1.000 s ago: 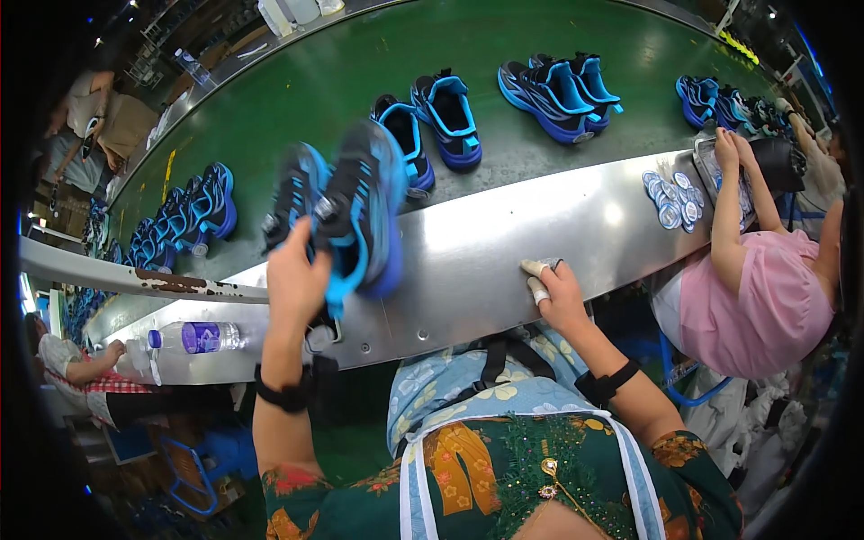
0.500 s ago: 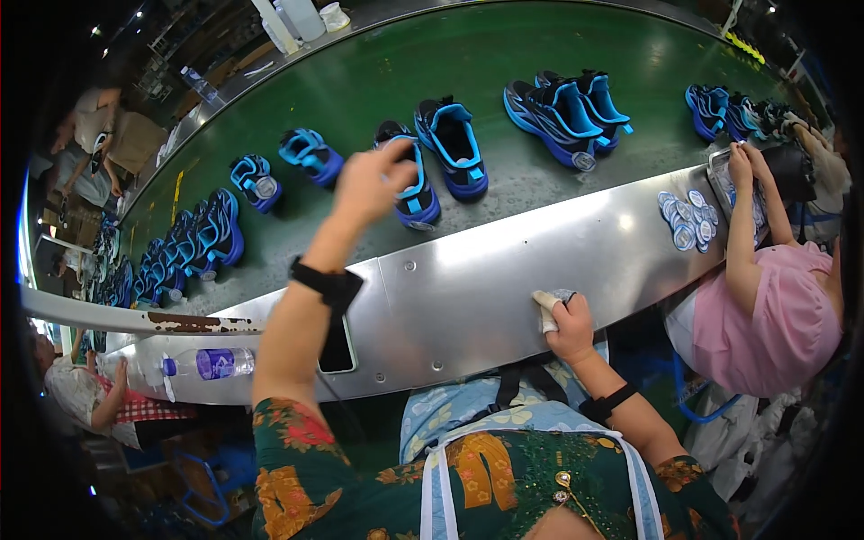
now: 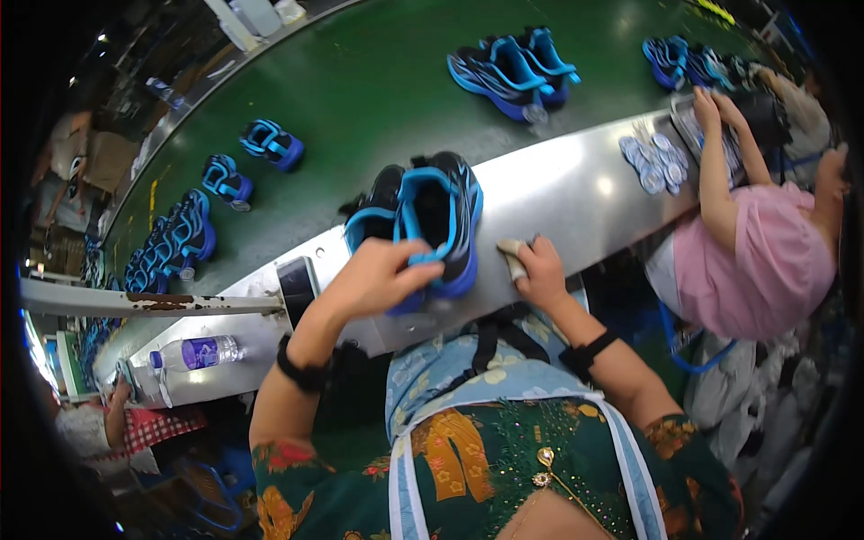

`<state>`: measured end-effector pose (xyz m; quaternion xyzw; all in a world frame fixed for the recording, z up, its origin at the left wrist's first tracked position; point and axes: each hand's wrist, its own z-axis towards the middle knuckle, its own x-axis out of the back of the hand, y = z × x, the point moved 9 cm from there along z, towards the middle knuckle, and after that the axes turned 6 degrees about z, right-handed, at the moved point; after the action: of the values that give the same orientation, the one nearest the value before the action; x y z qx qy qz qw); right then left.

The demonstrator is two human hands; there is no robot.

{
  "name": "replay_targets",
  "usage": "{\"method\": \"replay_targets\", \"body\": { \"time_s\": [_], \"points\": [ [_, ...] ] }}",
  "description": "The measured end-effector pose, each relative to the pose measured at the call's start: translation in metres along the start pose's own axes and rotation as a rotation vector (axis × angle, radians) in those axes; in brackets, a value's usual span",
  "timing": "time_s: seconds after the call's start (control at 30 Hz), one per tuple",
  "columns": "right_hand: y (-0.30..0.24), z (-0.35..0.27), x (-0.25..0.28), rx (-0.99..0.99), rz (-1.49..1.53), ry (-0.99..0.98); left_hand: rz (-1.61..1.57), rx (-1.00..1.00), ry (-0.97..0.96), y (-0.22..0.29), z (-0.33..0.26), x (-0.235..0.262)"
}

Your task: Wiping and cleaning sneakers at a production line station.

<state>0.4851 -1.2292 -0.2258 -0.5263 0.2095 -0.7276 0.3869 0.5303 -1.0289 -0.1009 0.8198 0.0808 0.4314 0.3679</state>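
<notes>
A pair of black sneakers with bright blue lining and soles, a left-hand shoe point(image 3: 376, 211) and a right-hand shoe point(image 3: 463, 216), stands on the metal ledge point(image 3: 562, 193) in front of me. My left hand point(image 3: 382, 279) is closed at their heels, its fingers curled over the blue heel edge. Just right of the shoes, my right hand point(image 3: 542, 274) hovers over the ledge with curled fingers. A pale finger cover point(image 3: 514, 258) sits on one of its digits. Whatever is pinched there is too small and blurred to make out.
More sneakers stand on the green belt: a pair point(image 3: 513, 76) ahead, single ones point(image 3: 272, 144) to the left and a row point(image 3: 175, 236). Round tags point(image 3: 654, 164) lie on the ledge near a person in pink point(image 3: 747, 261). A bottle point(image 3: 198, 353) and white metal bar point(image 3: 144, 304) are left.
My left hand has brought the pair of sneakers from the green belt toward me onto the metal ledge. My right hand stays low over the ledge. The whole view has shifted.
</notes>
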Motion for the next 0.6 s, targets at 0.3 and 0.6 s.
{"method": "replay_targets", "body": {
  "time_s": [0.3,0.6],
  "points": [
    [-0.012,0.048,0.036,-0.355,0.649,-0.48,-0.015,0.008,0.457,0.024,-0.094,-0.026],
    [-0.14,0.077,-0.032,0.201,0.302,-0.87,0.325,-0.111,0.574,0.006,-0.071,-0.077]
  ]
}}
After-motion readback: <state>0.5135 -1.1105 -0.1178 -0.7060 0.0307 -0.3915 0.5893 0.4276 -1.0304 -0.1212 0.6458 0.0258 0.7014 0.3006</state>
